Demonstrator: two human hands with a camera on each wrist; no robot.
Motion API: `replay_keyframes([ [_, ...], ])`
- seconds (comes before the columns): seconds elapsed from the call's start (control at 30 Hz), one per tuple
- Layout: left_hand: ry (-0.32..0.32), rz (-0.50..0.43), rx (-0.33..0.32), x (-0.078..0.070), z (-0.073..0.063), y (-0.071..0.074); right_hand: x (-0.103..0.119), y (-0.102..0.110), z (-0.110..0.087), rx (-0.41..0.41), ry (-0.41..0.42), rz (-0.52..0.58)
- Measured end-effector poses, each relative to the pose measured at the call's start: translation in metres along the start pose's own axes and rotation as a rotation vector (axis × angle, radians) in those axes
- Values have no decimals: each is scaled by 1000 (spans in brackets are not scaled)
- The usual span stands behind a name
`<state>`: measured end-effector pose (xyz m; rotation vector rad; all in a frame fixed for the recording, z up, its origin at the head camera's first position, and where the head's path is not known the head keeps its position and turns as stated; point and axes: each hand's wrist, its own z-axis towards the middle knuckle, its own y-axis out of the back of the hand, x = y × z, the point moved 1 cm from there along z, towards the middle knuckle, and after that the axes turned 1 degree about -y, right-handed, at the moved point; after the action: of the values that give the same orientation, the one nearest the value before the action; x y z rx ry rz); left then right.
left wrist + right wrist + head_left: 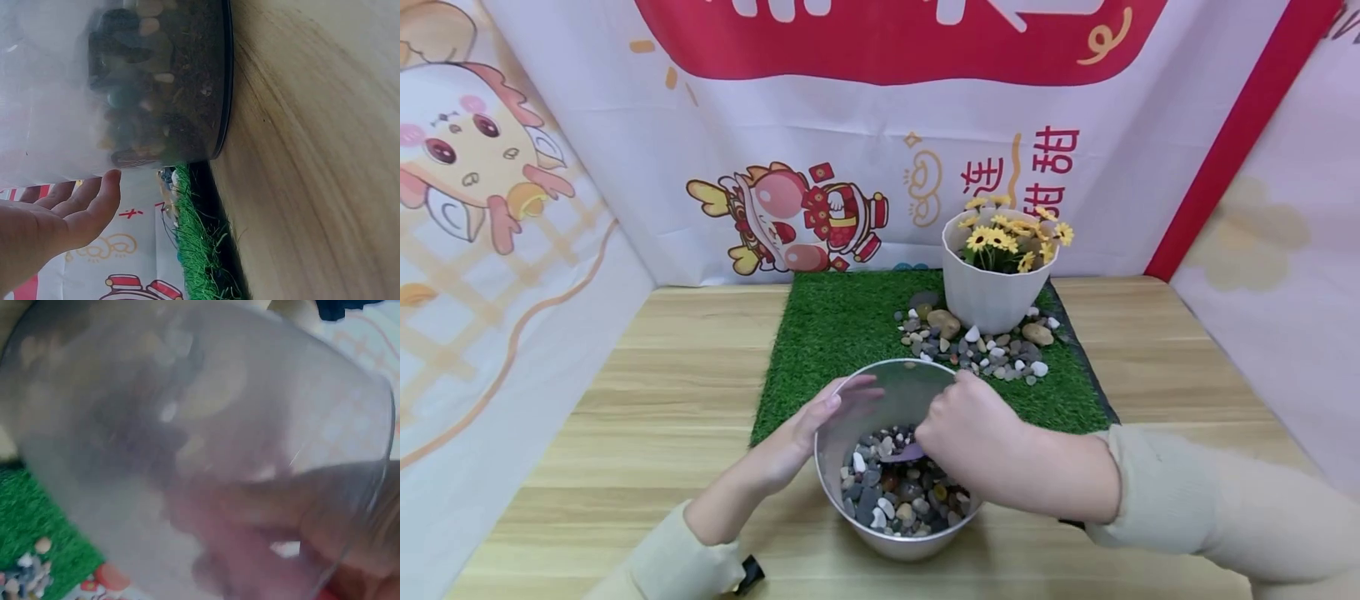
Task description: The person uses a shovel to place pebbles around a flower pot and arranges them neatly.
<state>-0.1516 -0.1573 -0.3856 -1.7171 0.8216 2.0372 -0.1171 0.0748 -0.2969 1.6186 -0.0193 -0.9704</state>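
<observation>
A clear plastic bucket (904, 396) stands on the table, holding grey, white and brown pebbles (887, 504). Through its wall in the left wrist view, dark soil (203, 81) shows at the bottom. My left hand (790, 446) rests along the bucket's left side with fingers extended. Inside the bucket, my right hand (977, 437) grips a small purple shovel (906, 454); its blade lies over the pebbles and its handle is hidden by the hand. In the right wrist view the right hand (269, 531) appears blurred through the clear wall.
Behind the bucket lies a green turf mat (827, 333). On it a white pot (992, 292) of yellow flowers (1000, 237) stands among scattered stones (985, 354). A printed cloth (865, 125) hangs behind the wooden table (625, 433).
</observation>
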Motion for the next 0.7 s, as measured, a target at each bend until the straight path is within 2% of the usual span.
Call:
replay_keyframes([
  [0.23,18,-9,-2,-1,1,0,0,-2,-4,-133,-20,-19],
  [0.37,8,7,-2,-1,0,0,-2,-1,-5,-220,-1,-5],
  [0.53,20,2,-8,0,0,-1,-3,-7,-3,-230,10,9],
  [0.7,20,-1,0,0,0,0,-9,-11,-8,-278,12,107],
])
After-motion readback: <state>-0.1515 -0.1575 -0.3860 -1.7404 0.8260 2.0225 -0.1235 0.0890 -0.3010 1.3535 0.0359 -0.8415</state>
